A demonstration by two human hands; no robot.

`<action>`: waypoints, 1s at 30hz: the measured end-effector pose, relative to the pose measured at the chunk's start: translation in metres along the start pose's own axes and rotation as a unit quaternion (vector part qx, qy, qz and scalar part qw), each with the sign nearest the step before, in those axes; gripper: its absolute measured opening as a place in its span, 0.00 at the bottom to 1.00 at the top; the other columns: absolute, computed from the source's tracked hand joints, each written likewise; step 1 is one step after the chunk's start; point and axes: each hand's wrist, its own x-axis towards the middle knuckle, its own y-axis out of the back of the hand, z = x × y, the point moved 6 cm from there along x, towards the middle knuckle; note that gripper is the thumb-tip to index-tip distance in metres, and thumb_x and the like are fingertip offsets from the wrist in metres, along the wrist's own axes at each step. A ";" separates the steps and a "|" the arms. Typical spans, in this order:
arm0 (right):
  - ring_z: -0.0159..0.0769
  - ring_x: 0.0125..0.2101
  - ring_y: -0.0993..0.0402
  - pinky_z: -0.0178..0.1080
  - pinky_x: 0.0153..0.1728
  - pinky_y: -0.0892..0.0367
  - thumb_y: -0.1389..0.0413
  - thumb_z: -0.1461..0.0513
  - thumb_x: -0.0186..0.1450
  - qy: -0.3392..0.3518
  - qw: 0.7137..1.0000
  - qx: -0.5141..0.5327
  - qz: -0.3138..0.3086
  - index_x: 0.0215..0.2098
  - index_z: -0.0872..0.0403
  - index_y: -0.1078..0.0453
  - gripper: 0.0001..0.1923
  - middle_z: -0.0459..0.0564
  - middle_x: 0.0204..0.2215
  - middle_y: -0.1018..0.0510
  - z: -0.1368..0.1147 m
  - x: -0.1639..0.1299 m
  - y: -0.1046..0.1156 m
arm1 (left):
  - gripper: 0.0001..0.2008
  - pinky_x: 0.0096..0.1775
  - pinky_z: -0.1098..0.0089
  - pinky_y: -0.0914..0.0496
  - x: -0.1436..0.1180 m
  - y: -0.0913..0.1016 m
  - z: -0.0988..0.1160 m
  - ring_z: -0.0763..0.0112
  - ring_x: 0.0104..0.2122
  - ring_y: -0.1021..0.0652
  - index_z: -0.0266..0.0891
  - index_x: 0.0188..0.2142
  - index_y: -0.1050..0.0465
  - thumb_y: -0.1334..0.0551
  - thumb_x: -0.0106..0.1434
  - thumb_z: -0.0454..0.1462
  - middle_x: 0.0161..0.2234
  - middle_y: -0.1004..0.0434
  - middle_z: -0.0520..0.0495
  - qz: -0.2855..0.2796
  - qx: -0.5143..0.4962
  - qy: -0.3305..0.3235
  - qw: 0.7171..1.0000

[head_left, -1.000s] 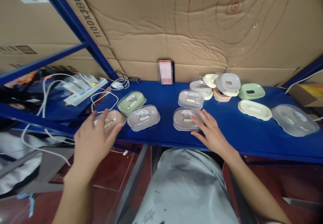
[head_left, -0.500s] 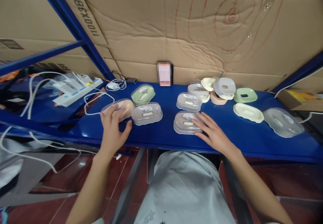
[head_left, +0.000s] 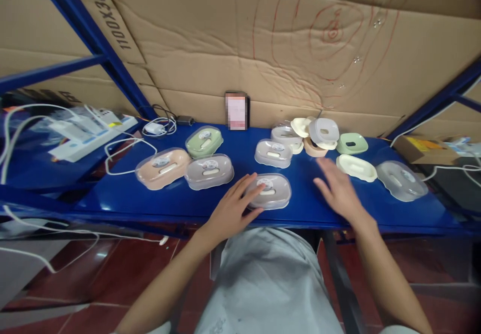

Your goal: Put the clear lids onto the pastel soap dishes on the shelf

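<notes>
A grey soap box (head_left: 276, 193) with a clear lid and a white bar-shaped piece on top lies near the table's front edge. My left hand (head_left: 238, 203) grips its left end, fingers over the lid and thumb along the near side. My right hand (head_left: 340, 188) holds nothing; its fingers are apart, slightly blurred, above the table left of a cream tray (head_left: 356, 167). Behind the gripped box sits another grey soap box (head_left: 273, 153). To the left lie a peach soap box (head_left: 163, 168), a green one (head_left: 205, 142) and a further grey one (head_left: 209, 171), all lidded.
Loose box parts, including a grey base (head_left: 323, 131), are heaped at the back right. Beyond are a green base (head_left: 352, 144) and a clear lid (head_left: 402, 180). A phone (head_left: 236, 111) leans on the cardboard. Cables and a power strip (head_left: 93, 138) lie left.
My left hand has left the peach soap box and moved right onto the front grey one. My right hand has let go of that box and moved right. The box sits slightly nearer me.
</notes>
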 end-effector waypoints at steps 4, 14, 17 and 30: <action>0.71 0.71 0.38 0.81 0.64 0.44 0.52 0.47 0.78 -0.214 0.963 -0.165 -0.003 0.75 0.57 0.38 0.34 0.71 0.71 0.32 0.093 -0.031 0.012 | 0.28 0.69 0.44 0.33 -0.003 0.006 -0.001 0.46 0.74 0.35 0.45 0.73 0.36 0.37 0.76 0.41 0.75 0.40 0.33 0.040 0.014 0.036 0.998; 0.53 0.63 0.25 0.54 0.61 0.30 0.53 0.55 0.79 -0.116 0.986 -0.119 -0.029 0.68 0.52 0.29 0.24 0.59 0.64 0.21 0.109 0.017 0.026 | 0.27 0.63 0.38 0.34 0.043 0.010 -0.009 0.40 0.62 0.24 0.38 0.72 0.35 0.44 0.77 0.38 0.63 0.24 0.29 0.053 0.236 0.130 0.961; 0.61 0.64 0.27 0.63 0.61 0.34 0.50 0.62 0.74 -0.167 0.971 -0.169 -0.015 0.69 0.60 0.31 0.27 0.69 0.64 0.24 0.143 0.047 0.029 | 0.28 0.64 0.36 0.36 0.051 0.011 -0.007 0.38 0.65 0.27 0.39 0.73 0.35 0.46 0.75 0.33 0.67 0.28 0.28 0.048 0.240 0.147 0.958; 0.50 0.53 0.21 0.51 0.55 0.31 0.53 0.51 0.81 -0.051 0.994 -0.088 -0.036 0.60 0.52 0.23 0.23 0.60 0.53 0.17 0.081 0.003 0.018 | 0.20 0.64 0.45 0.34 0.043 -0.024 0.036 0.48 0.65 0.26 0.41 0.67 0.29 0.43 0.78 0.37 0.67 0.27 0.35 -0.008 0.095 0.001 0.995</action>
